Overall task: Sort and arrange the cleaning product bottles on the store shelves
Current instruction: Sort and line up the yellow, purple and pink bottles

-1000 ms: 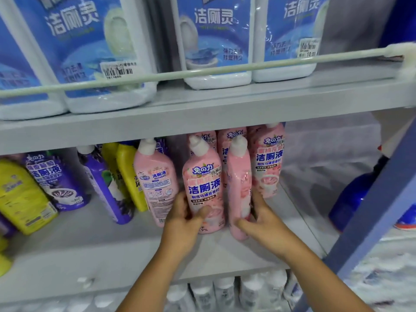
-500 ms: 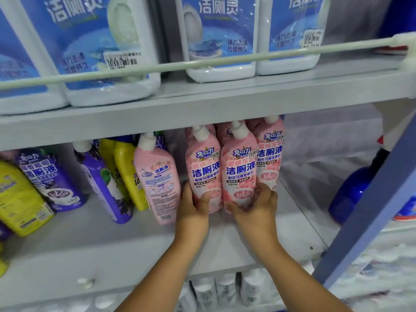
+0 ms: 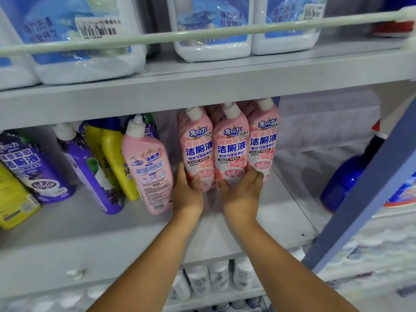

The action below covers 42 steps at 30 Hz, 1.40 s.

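Grey shelf carries the bottles. Near its front edge, the left hand grips the left pink bottle and the right hand grips the middle pink bottle. Both stand upright, touching, with a third pink bottle beside them toward the right edge.

Two bare forearms, no sleeves visible; hands bare, apparently no rings or watch.
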{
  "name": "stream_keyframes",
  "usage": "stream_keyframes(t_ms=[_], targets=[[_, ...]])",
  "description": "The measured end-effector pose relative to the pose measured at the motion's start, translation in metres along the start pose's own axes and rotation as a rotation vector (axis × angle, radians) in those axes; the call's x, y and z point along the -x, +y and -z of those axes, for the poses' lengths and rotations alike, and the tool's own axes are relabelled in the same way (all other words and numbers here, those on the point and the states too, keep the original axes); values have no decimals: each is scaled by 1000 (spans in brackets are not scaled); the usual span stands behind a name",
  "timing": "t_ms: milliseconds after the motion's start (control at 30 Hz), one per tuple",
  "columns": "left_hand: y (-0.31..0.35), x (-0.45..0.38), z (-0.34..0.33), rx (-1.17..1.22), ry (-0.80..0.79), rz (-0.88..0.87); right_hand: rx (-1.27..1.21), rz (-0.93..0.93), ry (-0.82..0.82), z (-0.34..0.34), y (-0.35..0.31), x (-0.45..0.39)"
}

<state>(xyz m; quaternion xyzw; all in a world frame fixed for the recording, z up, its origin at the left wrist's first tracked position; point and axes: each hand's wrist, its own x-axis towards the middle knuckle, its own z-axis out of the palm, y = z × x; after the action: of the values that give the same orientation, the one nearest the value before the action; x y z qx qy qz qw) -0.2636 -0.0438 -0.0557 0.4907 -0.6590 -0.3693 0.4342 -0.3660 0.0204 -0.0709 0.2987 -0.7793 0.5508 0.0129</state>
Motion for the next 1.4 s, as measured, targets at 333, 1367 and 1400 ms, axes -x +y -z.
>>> stream_keyframes(t_ms=[333, 1367, 1400], targets=[[0, -4, 1, -37, -51, 61, 172, 13, -21, -10, 1, -8], [-5, 92, 160, 160, 266, 271, -594, 31, -702, -3, -71, 104], [-9, 93, 177, 145, 313, 284, -618, 24, -750, -8, -80, 115]])
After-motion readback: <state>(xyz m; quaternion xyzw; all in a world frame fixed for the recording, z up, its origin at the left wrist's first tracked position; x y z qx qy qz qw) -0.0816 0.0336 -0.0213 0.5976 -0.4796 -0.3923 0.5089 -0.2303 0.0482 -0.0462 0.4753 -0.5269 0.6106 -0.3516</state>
